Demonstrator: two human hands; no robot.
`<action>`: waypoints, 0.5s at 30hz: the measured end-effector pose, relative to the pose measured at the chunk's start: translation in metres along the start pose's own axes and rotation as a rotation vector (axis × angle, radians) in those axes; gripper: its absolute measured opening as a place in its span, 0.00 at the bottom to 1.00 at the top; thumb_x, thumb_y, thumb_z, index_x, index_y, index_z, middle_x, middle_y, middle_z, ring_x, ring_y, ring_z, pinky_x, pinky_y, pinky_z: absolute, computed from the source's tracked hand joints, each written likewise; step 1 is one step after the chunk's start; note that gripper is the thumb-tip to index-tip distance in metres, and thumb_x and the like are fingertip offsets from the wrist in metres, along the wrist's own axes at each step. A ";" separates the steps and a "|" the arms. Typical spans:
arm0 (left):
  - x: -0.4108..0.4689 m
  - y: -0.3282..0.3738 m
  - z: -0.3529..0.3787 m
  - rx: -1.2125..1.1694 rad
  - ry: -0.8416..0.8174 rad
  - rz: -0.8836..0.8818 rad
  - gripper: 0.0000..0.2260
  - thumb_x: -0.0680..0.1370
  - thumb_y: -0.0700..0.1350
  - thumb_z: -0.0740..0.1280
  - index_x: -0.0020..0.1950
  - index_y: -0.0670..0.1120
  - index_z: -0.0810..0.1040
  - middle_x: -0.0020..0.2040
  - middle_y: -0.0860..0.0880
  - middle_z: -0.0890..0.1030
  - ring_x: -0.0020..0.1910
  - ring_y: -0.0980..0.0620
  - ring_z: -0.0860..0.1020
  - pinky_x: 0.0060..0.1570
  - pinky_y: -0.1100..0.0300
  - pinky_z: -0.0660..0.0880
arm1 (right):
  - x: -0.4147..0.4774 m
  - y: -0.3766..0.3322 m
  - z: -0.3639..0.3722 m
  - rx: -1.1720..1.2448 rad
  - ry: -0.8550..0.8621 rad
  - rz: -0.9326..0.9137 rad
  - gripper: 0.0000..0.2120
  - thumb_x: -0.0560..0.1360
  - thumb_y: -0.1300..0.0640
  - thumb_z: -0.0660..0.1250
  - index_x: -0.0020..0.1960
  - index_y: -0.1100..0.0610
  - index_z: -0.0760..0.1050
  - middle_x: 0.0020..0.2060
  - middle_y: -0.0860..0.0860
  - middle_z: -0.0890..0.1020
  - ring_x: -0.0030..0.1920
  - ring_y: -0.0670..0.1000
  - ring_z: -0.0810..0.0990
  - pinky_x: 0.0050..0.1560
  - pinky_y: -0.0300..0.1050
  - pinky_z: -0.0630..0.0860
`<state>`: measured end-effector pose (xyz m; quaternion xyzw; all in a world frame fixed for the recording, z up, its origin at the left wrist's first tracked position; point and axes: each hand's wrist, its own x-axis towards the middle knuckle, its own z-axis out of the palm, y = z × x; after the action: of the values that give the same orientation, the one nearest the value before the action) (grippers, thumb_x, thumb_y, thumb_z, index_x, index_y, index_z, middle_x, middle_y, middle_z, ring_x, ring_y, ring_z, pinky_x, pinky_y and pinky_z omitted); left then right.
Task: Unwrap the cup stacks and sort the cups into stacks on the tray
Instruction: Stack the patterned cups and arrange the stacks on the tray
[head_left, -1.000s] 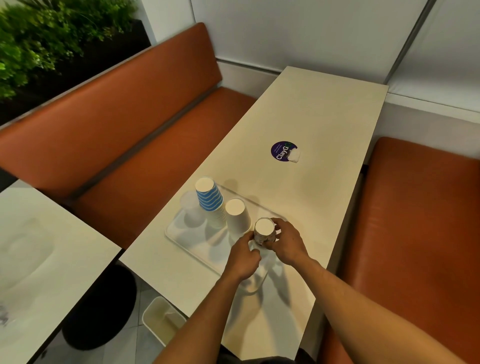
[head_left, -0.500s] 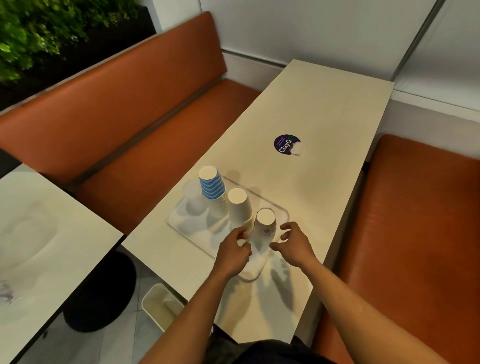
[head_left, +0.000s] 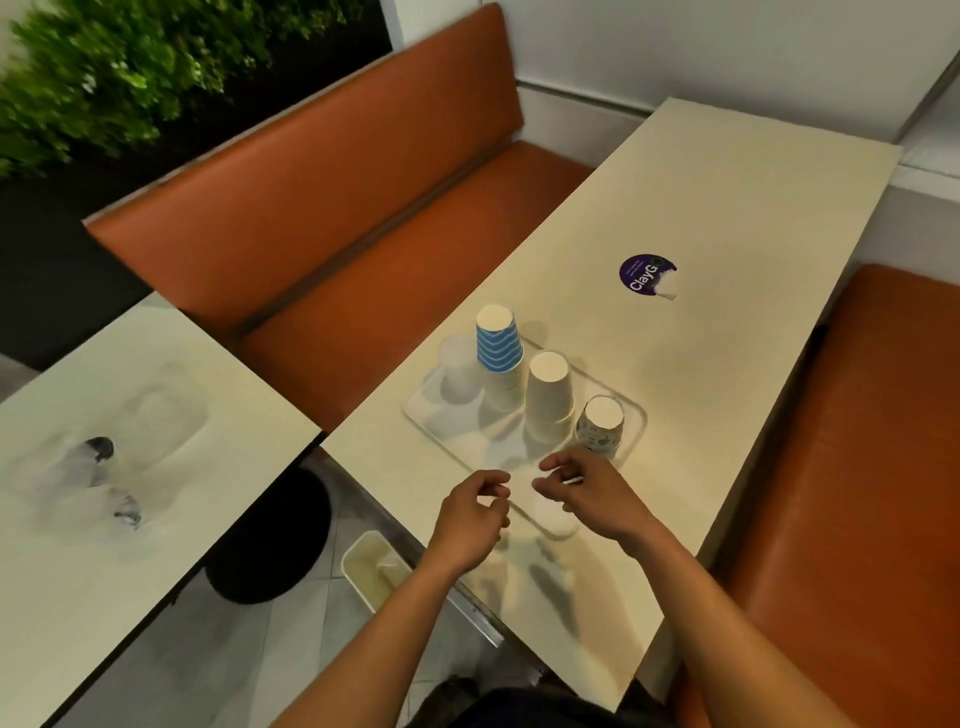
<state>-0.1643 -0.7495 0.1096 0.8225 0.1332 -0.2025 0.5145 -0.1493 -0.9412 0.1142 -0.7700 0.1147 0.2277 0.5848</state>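
Note:
A white tray (head_left: 423, 415) lies on the cream table (head_left: 727, 218). Standing upside down on it in a row are a clear plastic cup stack (head_left: 458, 370), a blue-striped stack (head_left: 498, 353), a plain white stack (head_left: 549, 397) and a short patterned stack (head_left: 601, 427). My left hand (head_left: 472, 514) hovers over the tray's near end, fingers loosely curled, holding nothing I can see. My right hand (head_left: 589, 493) hovers beside it, just short of the patterned stack, fingers also loosely curled and apart from the cups.
A purple round sticker (head_left: 645, 274) sits on the table beyond the tray. Orange benches (head_left: 363, 218) flank the table on both sides. To the left, a second table (head_left: 104, 545) carries crumpled clear wrap (head_left: 93, 467). A small bin (head_left: 375, 569) stands on the floor below.
Both hands have let go of the patterned stack, now standing on the tray, and drawn back toward me. The view has swung left.

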 end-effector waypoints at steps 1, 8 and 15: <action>0.000 0.000 -0.009 -0.004 0.010 0.005 0.14 0.80 0.37 0.64 0.58 0.54 0.79 0.53 0.52 0.82 0.36 0.55 0.83 0.37 0.58 0.80 | 0.001 -0.006 0.009 -0.002 0.000 -0.017 0.10 0.75 0.51 0.76 0.54 0.49 0.80 0.45 0.48 0.84 0.45 0.48 0.82 0.54 0.54 0.80; 0.004 -0.026 -0.089 -0.075 0.166 0.034 0.12 0.82 0.37 0.64 0.59 0.51 0.81 0.52 0.52 0.82 0.36 0.56 0.83 0.36 0.59 0.79 | 0.017 -0.053 0.087 0.012 -0.003 -0.156 0.07 0.77 0.52 0.75 0.54 0.47 0.80 0.46 0.49 0.84 0.48 0.51 0.84 0.53 0.48 0.80; 0.020 -0.115 -0.201 -0.129 0.275 0.084 0.11 0.82 0.38 0.64 0.57 0.54 0.81 0.50 0.53 0.83 0.37 0.58 0.82 0.38 0.59 0.81 | 0.053 -0.074 0.224 -0.017 -0.022 -0.297 0.06 0.77 0.52 0.74 0.54 0.49 0.81 0.43 0.47 0.84 0.45 0.48 0.84 0.52 0.47 0.81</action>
<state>-0.1562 -0.5181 0.0876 0.8127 0.1805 -0.0571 0.5510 -0.1186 -0.7015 0.1041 -0.7808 -0.0091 0.1481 0.6069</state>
